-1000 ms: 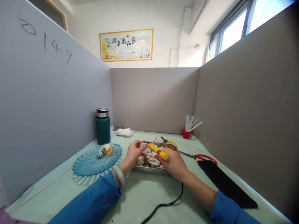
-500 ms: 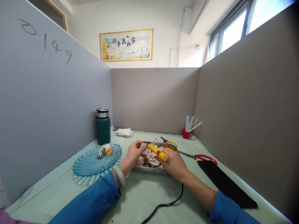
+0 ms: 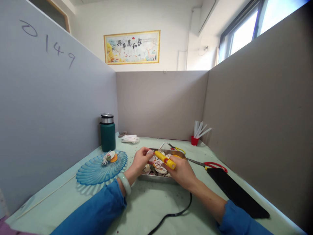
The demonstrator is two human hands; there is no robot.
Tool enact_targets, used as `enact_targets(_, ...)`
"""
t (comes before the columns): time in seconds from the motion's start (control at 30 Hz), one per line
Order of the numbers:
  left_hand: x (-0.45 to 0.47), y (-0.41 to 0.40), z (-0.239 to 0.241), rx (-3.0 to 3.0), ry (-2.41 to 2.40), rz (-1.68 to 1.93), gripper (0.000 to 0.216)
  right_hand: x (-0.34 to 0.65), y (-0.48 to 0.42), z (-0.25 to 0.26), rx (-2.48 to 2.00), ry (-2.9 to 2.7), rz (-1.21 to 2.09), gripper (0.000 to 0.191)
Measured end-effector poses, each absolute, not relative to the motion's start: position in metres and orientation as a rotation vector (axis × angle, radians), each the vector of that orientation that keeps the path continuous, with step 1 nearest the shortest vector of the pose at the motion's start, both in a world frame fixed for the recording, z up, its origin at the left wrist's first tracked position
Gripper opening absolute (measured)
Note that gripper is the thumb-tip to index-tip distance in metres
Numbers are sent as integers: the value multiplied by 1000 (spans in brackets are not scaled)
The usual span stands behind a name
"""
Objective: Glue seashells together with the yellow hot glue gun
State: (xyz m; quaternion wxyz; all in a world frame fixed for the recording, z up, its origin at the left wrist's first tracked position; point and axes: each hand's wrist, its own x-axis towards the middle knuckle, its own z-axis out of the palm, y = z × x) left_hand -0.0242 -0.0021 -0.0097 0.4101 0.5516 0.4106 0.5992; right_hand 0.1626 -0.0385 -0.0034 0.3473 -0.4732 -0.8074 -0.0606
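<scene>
My left hand (image 3: 140, 161) pinches a small pale pink shell (image 3: 150, 152) over a metal tray (image 3: 156, 178) filled with several coloured shells. My right hand (image 3: 182, 172) grips a yellow glue gun (image 3: 165, 159) with a red band, its tip pointing at the shell. A black cord (image 3: 174, 212) runs from under my right hand toward the near table edge. Both of my sleeves are blue, and a pale bangle (image 3: 124, 183) circles my left wrist.
A blue shell-shaped glass plate (image 3: 97, 169) with a few shells lies to the left, a green flask (image 3: 108, 133) behind it. Red-handled scissors (image 3: 210, 165), yellow-handled pliers (image 3: 178, 148), a red cup of glue sticks (image 3: 195, 139), a black slab (image 3: 234, 192) and a white tissue (image 3: 130, 138) lie around. Grey partitions enclose the table.
</scene>
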Motion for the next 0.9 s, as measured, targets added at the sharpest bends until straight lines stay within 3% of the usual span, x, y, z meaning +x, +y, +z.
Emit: enact_targets(0.9,-26,0,-8,1274,992,1593,29,164,-36,-6,-1238,-2100,-196,36)
